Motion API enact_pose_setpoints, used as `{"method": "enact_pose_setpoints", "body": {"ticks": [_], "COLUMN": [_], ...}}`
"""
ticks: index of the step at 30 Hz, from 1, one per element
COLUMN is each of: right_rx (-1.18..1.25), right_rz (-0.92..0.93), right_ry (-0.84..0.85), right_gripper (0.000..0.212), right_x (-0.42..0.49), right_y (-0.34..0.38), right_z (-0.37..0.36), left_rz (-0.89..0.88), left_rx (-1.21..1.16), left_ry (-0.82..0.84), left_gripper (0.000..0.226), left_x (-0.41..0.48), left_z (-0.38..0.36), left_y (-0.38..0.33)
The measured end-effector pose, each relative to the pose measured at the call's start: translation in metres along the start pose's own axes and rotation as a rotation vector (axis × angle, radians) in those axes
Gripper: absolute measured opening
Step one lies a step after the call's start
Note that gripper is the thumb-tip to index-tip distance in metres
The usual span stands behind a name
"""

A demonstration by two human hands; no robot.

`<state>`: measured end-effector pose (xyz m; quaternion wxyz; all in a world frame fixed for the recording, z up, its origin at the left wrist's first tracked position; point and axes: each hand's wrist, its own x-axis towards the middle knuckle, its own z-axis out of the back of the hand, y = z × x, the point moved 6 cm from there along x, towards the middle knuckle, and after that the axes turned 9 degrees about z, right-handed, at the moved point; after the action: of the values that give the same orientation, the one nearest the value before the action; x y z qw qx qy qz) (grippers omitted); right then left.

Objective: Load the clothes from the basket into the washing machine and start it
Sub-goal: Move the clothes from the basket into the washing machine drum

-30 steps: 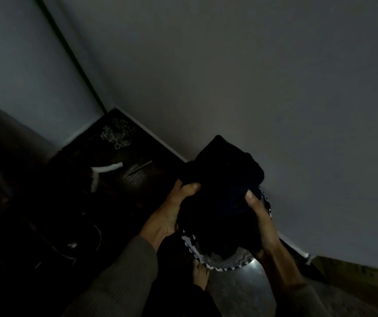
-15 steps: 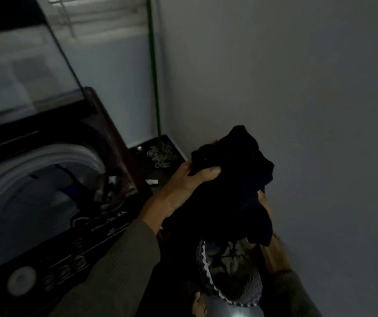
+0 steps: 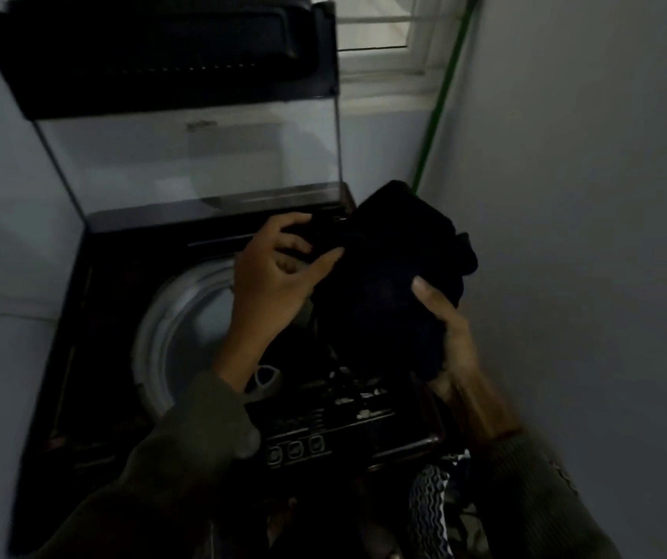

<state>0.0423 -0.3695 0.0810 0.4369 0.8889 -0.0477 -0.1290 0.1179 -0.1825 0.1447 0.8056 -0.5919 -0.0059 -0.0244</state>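
Dark bundled clothes [image 3: 396, 276] hang over the right side of the open washing machine [image 3: 186, 316], the left hand [image 3: 275, 280] and right hand [image 3: 450, 336] curled around them.

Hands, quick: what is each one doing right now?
Left hand: closed on the bundle of dark, soft clothes, gripping its left side.
Right hand: closed on the same bundle, from below right.

A dim home laundry corner: a top-loading washing machine [image 3: 186, 357] with raised lid [image 3: 170, 115] beneath a window [image 3: 376, 38]
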Motion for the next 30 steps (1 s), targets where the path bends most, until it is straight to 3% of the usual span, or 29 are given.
{"method": "enact_pose_setpoints", "body": {"ticks": [6, 12, 16, 21, 23, 26, 30], "right_rx": [-0.375, -0.887, -1.068, -1.209, -1.175, -1.142, -1.221], "right_rz": [0.194, 0.148, 0.031, -0.216, -0.329, -0.444, -0.51], "right_ry": [-0.019, -0.007, 0.089, 0.171, 0.199, 0.356, 0.52], "right_gripper": [0.076, 0.086, 0.09, 0.093, 0.091, 0.067, 0.081], "right_x": [0.04, 0.074, 0.091, 0.105, 0.106, 0.102, 0.103], "right_y": [-0.045, -0.116, -0.16, -0.215, -0.234, -0.253, -0.284], "right_z": [-0.075, -0.1, -0.101, -0.091, -0.09, -0.099, -0.097], "left_rz": [0.196, 0.703, 0.849, 0.995, 1.034, 1.089, 1.082], "left_rx": [0.048, -0.221, -0.216, -0.231, -0.246, -0.223, -0.142], "left_ry": [-0.027, 0.071, 0.158, 0.146, 0.129, 0.064, 0.056], "left_gripper": [0.021, 0.03, 0.027, 0.058, 0.057, 0.058, 0.046], "left_x": [0.028, 0.039, 0.037, 0.046, 0.047, 0.046, 0.041], "left_z": [0.086, 0.104, 0.093, 0.087, 0.084, 0.088, 0.088], "left_y": [0.071, 0.148, 0.19, 0.252, 0.274, 0.3, 0.316]}}
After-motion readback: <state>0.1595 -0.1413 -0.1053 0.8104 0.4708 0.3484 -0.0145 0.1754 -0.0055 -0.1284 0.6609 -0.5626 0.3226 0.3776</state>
